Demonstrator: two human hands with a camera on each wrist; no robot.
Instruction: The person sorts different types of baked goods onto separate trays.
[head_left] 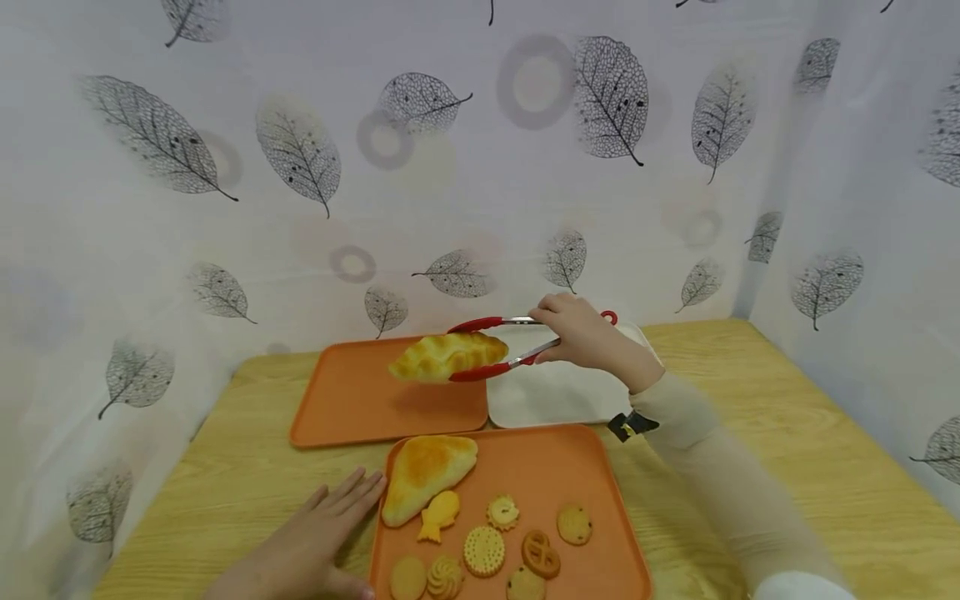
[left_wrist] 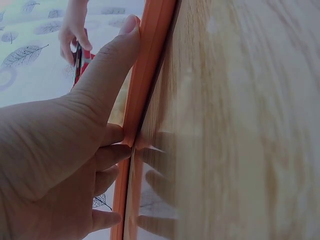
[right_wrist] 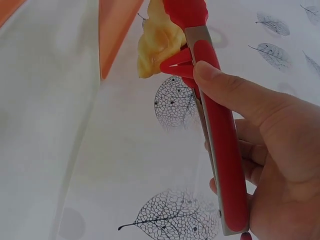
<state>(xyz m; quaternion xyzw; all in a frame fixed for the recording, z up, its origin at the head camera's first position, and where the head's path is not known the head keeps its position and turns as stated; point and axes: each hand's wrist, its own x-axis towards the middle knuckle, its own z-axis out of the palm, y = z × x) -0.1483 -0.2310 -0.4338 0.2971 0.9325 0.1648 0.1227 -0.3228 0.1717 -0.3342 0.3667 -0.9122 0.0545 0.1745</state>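
My right hand point(head_left: 581, 333) grips red-and-silver tongs point(head_left: 478, 372). Between the tong heads is a long, twisted golden bread roll point(head_left: 442, 356), held above the back orange tray point(head_left: 337, 408). The right wrist view shows my thumb along the tongs' red handle point(right_wrist: 222, 150), the other fingers behind it. My left hand point(head_left: 311, 537) lies at the left edge of the front orange tray point(head_left: 592, 467), fingers extended; in the left wrist view the thumb and fingers touch the tray's rim point(left_wrist: 145, 70). A triangular bread point(head_left: 431, 471) lies on that tray near the left fingertips.
On the front tray are a fish-shaped biscuit point(head_left: 439, 514), a pretzel point(head_left: 540, 554), a round dotted biscuit point(head_left: 483, 550) and several other cookies. A white tray point(head_left: 555, 400) stands beside the back orange one. Leaf-patterned cloth point(head_left: 480, 192) rises behind the wooden table point(head_left: 712, 358).
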